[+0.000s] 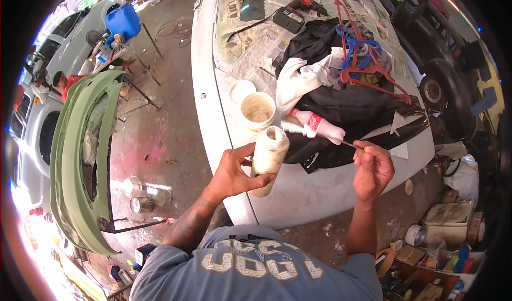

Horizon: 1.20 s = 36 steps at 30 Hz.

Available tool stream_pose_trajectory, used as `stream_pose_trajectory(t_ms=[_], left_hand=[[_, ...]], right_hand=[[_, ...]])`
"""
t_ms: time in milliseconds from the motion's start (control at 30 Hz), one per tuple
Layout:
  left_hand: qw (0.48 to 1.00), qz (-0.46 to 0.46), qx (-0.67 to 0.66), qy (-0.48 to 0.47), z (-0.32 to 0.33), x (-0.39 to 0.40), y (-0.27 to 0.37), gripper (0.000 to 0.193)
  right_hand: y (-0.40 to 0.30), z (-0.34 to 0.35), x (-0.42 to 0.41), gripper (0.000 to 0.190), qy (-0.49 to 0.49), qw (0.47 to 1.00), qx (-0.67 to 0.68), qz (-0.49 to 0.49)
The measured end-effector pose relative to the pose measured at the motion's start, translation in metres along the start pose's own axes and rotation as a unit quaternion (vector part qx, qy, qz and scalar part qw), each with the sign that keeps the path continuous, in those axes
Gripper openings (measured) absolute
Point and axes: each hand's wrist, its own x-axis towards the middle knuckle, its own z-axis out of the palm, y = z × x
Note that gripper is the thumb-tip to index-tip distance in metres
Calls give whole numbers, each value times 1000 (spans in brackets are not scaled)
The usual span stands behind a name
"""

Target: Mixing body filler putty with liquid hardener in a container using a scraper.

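Observation:
My left hand (240, 175) grips a cream-coloured cylindrical container (270, 161), smeared around its uncapped mouth with whitish paste. Between the fingertips and thumb of my right hand (373, 169) is a thin metal tool (353, 145); whether its far end touches the bottle behind it I cannot tell. Just beyond the container stands an uncovered tub (258, 111) with pale residue inside, and a round white lid (242, 91) lies beside it. A Coca-Cola plastic bottle (322, 125) with pinkish-white contents lies on its side near dark cloth. All these are on a white car panel (296, 197).
Clothes (340, 105), red and blue hangers (362, 67), a cordless drill (307, 1) and newspapers (256, 61) cover the far panel. A green bumper (68, 157) rests on a stand at left, with a person in red (70, 85) behind it. Boxes (448, 221) stand lower right.

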Motion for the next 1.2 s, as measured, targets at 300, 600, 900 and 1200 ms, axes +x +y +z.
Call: stream_pose_trajectory(t_ms=[300, 600, 900, 1200], left_hand=[[997, 2, -61, -40, 8, 2, 13, 50], [990, 8, -141, -27, 2, -2, 17, 51], [993, -22, -114, -33, -9, -9, 4, 54], [985, 143, 60, 73, -23, -30, -23, 65]], right_hand=[[15, 48, -29, 14, 30, 998, 57, -25], [0, 37, -29, 22, -41, 968, -150, -198], [-13, 22, -34, 16, -25, 989, -114, -85], [-6, 11, 4, 22, 75, 976, 115, 168]])
